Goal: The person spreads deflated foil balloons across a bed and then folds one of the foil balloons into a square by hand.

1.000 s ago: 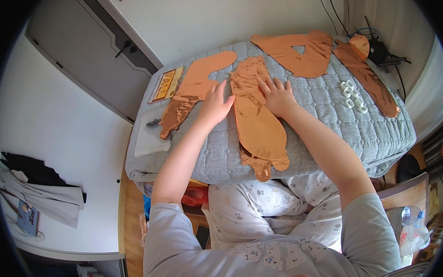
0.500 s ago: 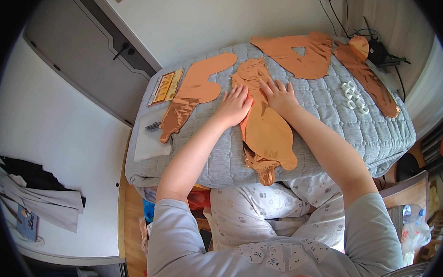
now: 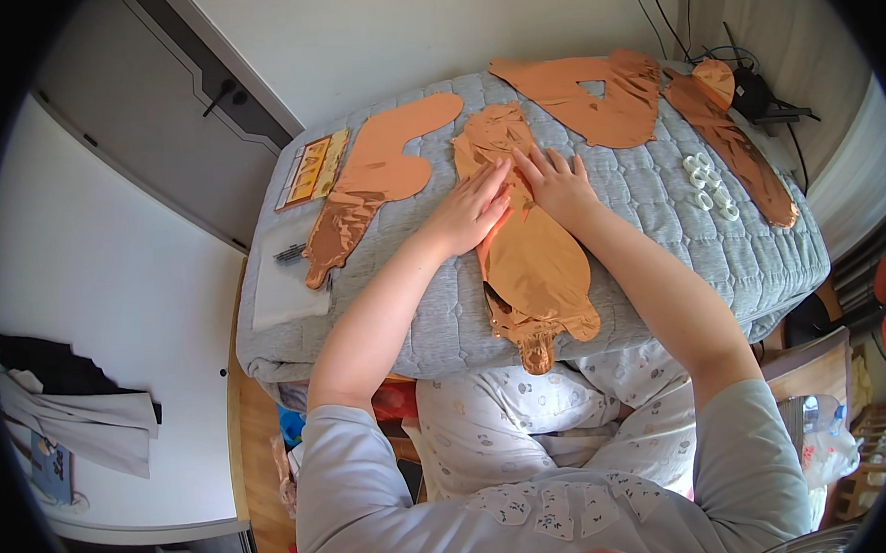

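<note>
Grey quilted padding (image 3: 643, 266) covers the table, and every place below is told from the copper foil balloon (image 3: 526, 242) lying flat at its middle. The balloon's long axis runs from the near edge, where its crumpled neck overhangs, away toward the wall. Both hands lie open and flat on its upper half, fingers spread, clamping nothing: the left hand (image 3: 472, 210) has slid in from the left since a second ago and now sits beside the right hand (image 3: 556, 182). Left of the balloon lie another foil shape (image 3: 378, 185), a clear bag (image 3: 285, 275) and a printed card (image 3: 312, 168). Right of it sit small white rings (image 3: 709, 184); beyond, more foil pieces (image 3: 594, 93).
</note>
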`<state>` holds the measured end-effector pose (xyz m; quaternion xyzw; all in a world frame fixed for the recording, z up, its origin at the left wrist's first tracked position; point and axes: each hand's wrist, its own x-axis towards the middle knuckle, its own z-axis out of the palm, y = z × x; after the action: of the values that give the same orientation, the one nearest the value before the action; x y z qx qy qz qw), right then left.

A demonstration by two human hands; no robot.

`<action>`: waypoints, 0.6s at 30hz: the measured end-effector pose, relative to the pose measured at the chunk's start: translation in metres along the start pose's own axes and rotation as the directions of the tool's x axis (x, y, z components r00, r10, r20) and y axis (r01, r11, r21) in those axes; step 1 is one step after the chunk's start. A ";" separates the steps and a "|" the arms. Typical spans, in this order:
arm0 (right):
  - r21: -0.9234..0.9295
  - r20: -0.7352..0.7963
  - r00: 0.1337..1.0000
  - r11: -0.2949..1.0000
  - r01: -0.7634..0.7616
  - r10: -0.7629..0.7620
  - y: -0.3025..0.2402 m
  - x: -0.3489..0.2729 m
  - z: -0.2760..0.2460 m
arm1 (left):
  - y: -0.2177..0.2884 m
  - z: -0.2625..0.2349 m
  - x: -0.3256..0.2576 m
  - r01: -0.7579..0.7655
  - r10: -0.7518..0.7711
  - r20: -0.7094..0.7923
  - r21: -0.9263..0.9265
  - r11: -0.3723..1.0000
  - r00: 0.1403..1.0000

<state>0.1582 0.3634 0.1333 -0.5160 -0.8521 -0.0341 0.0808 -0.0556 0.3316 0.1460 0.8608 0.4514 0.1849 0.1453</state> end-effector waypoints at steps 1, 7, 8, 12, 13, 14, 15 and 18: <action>-0.003 0.008 1.000 1.000 0.001 -0.001 0.000 0.001 -0.001 | 0.001 0.000 0.000 0.000 0.000 0.002 -0.006 1.000 1.000; 0.028 -0.046 0.999 1.000 -0.011 0.012 0.007 0.008 0.014 | 0.002 0.001 0.002 0.016 -0.017 0.007 0.018 1.000 1.000; 0.045 -0.068 0.997 0.999 -0.020 0.023 0.014 0.011 0.021 | 0.003 0.002 0.005 0.018 -0.018 -0.004 -0.006 1.000 1.000; 0.083 -0.066 0.997 0.996 -0.040 0.045 0.017 0.015 0.025 | 0.004 0.003 0.004 0.033 -0.034 -0.020 -0.018 0.999 0.999; 0.137 -0.057 0.997 0.990 -0.034 0.042 0.017 0.015 0.023 | 0.004 0.003 0.004 0.035 -0.035 -0.020 -0.020 0.999 0.999; 0.191 -0.048 0.998 0.981 -0.029 0.039 0.018 0.015 0.021 | 0.004 0.003 0.004 0.038 -0.038 -0.011 -0.034 0.999 0.999; 0.192 -0.045 0.998 0.981 -0.025 0.035 0.015 0.014 0.015 | 0.003 0.003 0.003 0.046 -0.046 -0.004 -0.048 0.998 0.999; 0.303 -0.031 0.999 0.953 -0.016 0.027 0.006 0.011 -0.007 | -0.005 0.003 -0.001 0.029 -0.030 -0.023 -0.060 0.998 0.999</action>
<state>0.1596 0.3752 0.1415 -0.5061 -0.8401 0.0885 0.1740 -0.0582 0.3335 0.1409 0.8471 0.4600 0.2064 0.1683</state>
